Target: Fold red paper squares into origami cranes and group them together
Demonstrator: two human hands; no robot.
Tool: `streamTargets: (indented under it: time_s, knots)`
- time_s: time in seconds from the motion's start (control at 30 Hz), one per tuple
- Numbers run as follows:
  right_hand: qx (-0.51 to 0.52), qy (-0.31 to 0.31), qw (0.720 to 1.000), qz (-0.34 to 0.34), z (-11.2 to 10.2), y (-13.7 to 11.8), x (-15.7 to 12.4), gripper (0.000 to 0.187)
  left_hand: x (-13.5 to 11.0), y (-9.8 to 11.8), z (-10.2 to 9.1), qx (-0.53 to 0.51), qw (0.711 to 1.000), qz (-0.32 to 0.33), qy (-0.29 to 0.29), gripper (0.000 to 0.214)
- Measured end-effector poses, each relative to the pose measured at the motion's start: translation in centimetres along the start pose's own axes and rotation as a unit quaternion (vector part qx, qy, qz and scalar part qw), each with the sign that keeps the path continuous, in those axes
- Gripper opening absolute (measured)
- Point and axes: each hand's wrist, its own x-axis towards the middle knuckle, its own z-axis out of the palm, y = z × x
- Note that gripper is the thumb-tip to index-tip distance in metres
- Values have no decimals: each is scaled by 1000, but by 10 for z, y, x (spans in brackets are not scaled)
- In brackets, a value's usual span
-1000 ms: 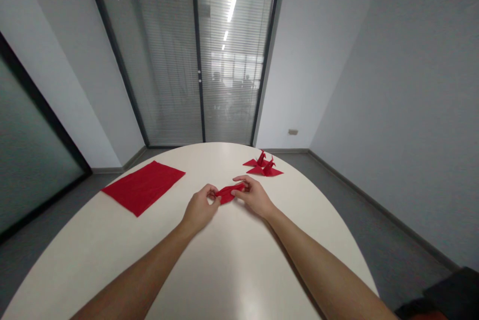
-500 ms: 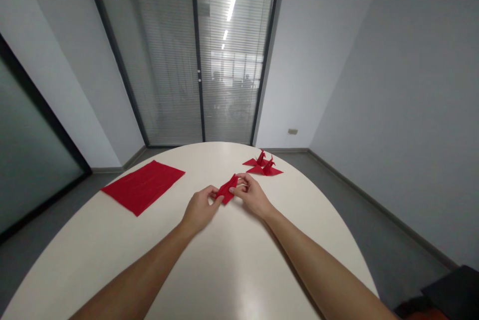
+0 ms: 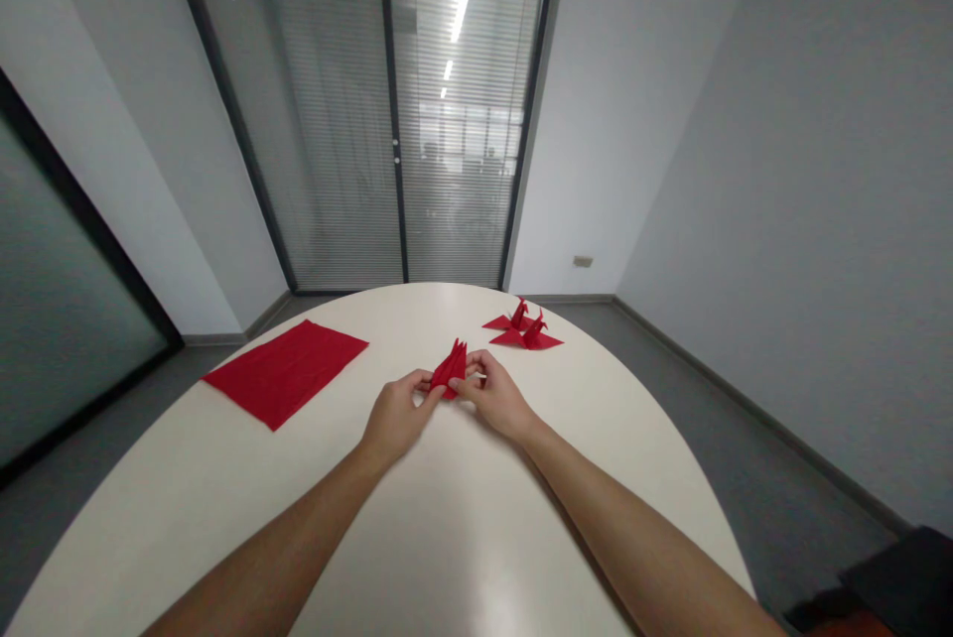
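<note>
A piece of folded red origami paper point(image 3: 451, 367) is held between my two hands over the middle of the table, its narrow points upward and slightly fanned apart. My left hand point(image 3: 398, 419) pinches its lower left side between thumb and fingers. On the right edge, my right hand point(image 3: 498, 394) grips it with the thumb in front; some fingertips are hidden behind the paper. Beyond my right hand stand two finished red paper cranes, a nearer crane point(image 3: 528, 334) and a farther crane point(image 3: 515, 316), wings spread.
Flat red paper point(image 3: 287, 371) lies at the left of the round white table point(image 3: 417, 538). Behind the table are a glass partition with blinds point(image 3: 462, 220) and a wall with a socket plate point(image 3: 582, 262). A dark object point(image 3: 904, 577) sits at the lower right, off the table.
The folded paper has turned more upright, and its points now show separately at the top. Both hands keep hold of it; my right hand has shifted slightly left.
</note>
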Motion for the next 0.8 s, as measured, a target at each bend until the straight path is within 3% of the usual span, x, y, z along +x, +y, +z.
streamTargets:
  time_s: [0.23,0.63,0.8]
  knots:
    - [32,-2,999,15,-4,1,1,45,0,1,0,5,999,26,-20,28]
    - [67,-61,996,15,2,-7,-4,60,0,-3,-1,54,996,69,-2,15]
    - [67,-61,996,12,1,-4,-4,52,1,-7,0,43,996,83,0,11]
